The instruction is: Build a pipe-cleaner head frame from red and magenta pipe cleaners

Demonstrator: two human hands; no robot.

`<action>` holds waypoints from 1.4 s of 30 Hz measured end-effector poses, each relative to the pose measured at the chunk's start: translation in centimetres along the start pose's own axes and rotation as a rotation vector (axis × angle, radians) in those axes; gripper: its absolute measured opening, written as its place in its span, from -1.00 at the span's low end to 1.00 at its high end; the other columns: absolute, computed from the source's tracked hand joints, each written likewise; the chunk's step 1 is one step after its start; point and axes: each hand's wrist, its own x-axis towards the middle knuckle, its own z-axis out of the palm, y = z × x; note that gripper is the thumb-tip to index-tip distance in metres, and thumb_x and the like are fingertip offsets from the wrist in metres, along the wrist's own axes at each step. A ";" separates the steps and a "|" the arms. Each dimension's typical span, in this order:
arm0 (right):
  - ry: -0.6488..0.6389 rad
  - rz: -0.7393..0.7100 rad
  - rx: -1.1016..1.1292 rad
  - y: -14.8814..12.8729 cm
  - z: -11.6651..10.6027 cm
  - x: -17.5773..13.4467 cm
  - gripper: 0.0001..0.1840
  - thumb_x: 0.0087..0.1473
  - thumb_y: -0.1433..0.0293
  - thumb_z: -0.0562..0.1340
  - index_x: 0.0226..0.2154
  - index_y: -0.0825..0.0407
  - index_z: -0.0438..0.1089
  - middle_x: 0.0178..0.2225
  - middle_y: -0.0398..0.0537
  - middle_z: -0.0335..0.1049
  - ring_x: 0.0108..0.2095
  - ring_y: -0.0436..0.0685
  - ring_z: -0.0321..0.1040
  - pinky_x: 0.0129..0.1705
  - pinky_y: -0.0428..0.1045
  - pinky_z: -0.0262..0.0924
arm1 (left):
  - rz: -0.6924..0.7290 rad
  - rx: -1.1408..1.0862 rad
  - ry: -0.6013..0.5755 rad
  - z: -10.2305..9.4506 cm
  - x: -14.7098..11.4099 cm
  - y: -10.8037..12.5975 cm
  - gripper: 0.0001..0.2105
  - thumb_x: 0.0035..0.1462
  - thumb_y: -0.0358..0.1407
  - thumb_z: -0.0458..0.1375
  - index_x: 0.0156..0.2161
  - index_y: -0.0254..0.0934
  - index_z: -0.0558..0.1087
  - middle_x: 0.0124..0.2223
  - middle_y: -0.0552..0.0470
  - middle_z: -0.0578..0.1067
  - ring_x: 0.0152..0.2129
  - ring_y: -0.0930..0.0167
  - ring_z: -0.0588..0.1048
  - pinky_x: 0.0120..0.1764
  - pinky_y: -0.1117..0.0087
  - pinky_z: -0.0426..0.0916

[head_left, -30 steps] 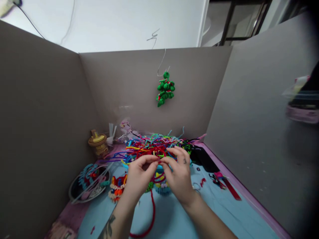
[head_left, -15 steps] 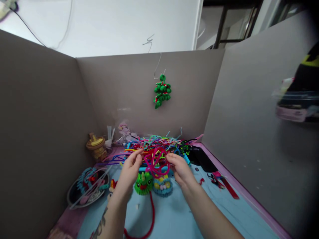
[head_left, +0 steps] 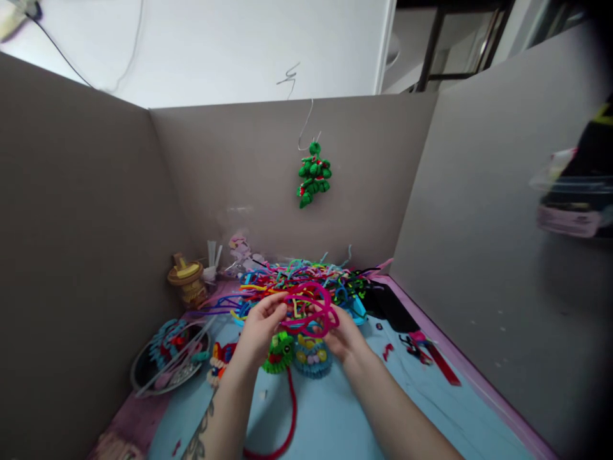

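Observation:
Between my hands is a looped magenta pipe cleaner (head_left: 326, 300), bent into several open rings. My left hand (head_left: 262, 326) pinches its left side between thumb and fingers. At the opposite side, my right hand (head_left: 343, 332) grips it, with some fingertips hidden behind the loops. Just below the hands sit a green fuzzy figure (head_left: 278, 355) with eyes and a blue fuzzy figure (head_left: 312, 358) with yellow and lilac parts. A long red fuzzy strand (head_left: 294, 415) curves over the table in front of the green figure.
A heap of colourful pipe cleaners (head_left: 297, 275) fills a blue tray at the back. To the left are a metal bowl (head_left: 138, 377) of pieces and a brown-yellow pot (head_left: 186, 281). A green ornament (head_left: 314, 172) hangs on the grey partition (head_left: 230, 166). Rightward lies a red strip (head_left: 444, 365).
The magenta loops have turned and spread wider, tilting flatter. My left hand has moved slightly right, and my right hand has shifted so its fingers are behind the loops.

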 end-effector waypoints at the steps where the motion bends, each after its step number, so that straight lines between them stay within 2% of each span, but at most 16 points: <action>1: 0.010 0.012 0.000 0.1 0.1 -0.1 -0.87 -0.26 0.38 0.31 -0.54 0.03 0.37 -0.62 -0.16 0.42 -0.57 0.04 0.35 -0.56 -0.11 0.16 | 0.007 0.010 0.008 -0.2 0.2 -0.1 -0.56 -0.19 -0.20 0.33 -0.14 -0.32 0.47 -0.38 -0.02 0.53 -0.53 0.47 0.46 -0.54 0.55 0.27; 5: 0.013 0.033 -0.014 0.3 0.8 -0.2 -0.77 -0.30 0.33 0.36 -0.51 0.03 0.34 -0.62 -0.20 0.38 -0.59 0.00 0.30 -0.55 -0.11 0.13 | 0.022 -0.014 0.048 -0.7 0.7 -0.5 -0.56 -0.21 -0.19 0.34 -0.17 -0.34 0.47 -0.42 0.00 0.52 -0.62 0.51 0.42 -0.58 0.55 0.25; 11: -0.036 -0.138 0.014 -0.1 1.6 -0.5 -0.60 -0.36 0.39 0.39 -0.35 -0.01 0.34 -0.51 -0.23 0.39 -0.56 -0.03 0.29 -0.52 -0.13 0.12 | 0.020 -0.066 0.057 -0.8 0.7 -0.3 -0.64 -0.23 -0.23 0.35 -0.26 -0.35 0.49 -0.47 0.06 0.50 -0.66 0.56 0.38 -0.58 0.57 0.24; 15: -0.065 -0.127 0.001 -0.6 1.6 -0.8 -0.52 -0.39 0.41 0.41 -0.28 -0.01 0.36 -0.46 -0.22 0.39 -0.51 -0.03 0.31 -0.46 -0.13 0.16 | -0.005 -0.112 0.070 -0.8 0.7 -0.3 -0.66 -0.26 -0.24 0.36 -0.31 -0.35 0.48 -0.51 0.11 0.47 -0.67 0.58 0.36 -0.59 0.59 0.21; 18: -0.066 -0.128 -0.047 -0.6 1.6 -0.8 -0.54 -0.38 0.38 0.42 -0.30 0.02 0.39 -0.47 -0.20 0.39 -0.49 -0.02 0.32 -0.44 -0.12 0.17 | -0.002 -0.138 0.054 -1.0 0.8 -0.5 -0.69 -0.24 -0.26 0.36 -0.33 -0.35 0.47 -0.51 0.12 0.45 -0.66 0.59 0.35 -0.59 0.60 0.20; 22: -0.065 -0.157 -0.063 -0.5 1.7 -0.8 -0.64 -0.40 0.39 0.44 -0.41 0.03 0.40 -0.49 -0.20 0.39 -0.47 -0.03 0.31 -0.42 -0.14 0.18 | 0.002 -0.155 0.040 -1.4 1.1 -1.0 -0.72 -0.21 -0.28 0.35 -0.34 -0.36 0.46 -0.51 0.12 0.45 -0.66 0.59 0.35 -0.58 0.59 0.21; 26: -0.071 -0.150 -0.060 -0.5 1.8 -1.0 -0.70 -0.42 0.44 0.43 -0.52 0.04 0.37 -0.56 -0.25 0.34 -0.53 -0.08 0.26 -0.48 -0.18 0.14 | -0.009 -0.170 0.059 -1.6 1.3 -1.3 -0.70 -0.21 -0.29 0.35 -0.31 -0.35 0.47 -0.49 0.08 0.48 -0.63 0.55 0.39 -0.55 0.57 0.24; 34: -0.077 -0.132 -0.052 0.0 1.9 -0.8 -0.78 -0.45 0.52 0.37 -0.68 0.08 0.29 -0.64 -0.26 0.32 -0.57 -0.08 0.23 -0.51 -0.18 0.09 | -0.025 -0.205 0.075 -1.3 1.3 -0.9 -0.67 -0.27 -0.28 0.38 -0.33 -0.37 0.48 -0.58 0.12 0.45 -0.71 0.59 0.34 -0.64 0.60 0.15; 39: -0.050 -0.106 -0.062 0.0 2.0 -1.0 -0.85 -0.48 0.57 0.31 -0.72 0.09 0.33 -0.65 -0.22 0.36 -0.60 -0.07 0.24 -0.53 -0.17 0.08 | -0.045 -0.256 0.080 -1.4 1.4 -1.0 -0.73 -0.20 -0.32 0.35 -0.32 -0.36 0.47 -0.51 0.10 0.48 -0.68 0.59 0.37 -0.63 0.61 0.21; 42: -0.037 -0.072 0.002 -0.1 1.9 -1.0 -0.83 -0.48 0.54 0.34 -0.68 0.07 0.36 -0.64 -0.21 0.38 -0.60 -0.06 0.26 -0.55 -0.16 0.12 | -0.083 -0.364 0.122 -1.3 1.3 -0.6 -0.80 -0.07 -0.38 0.27 -0.27 -0.33 0.45 -0.46 0.09 0.49 -0.62 0.59 0.41 -0.55 0.62 0.30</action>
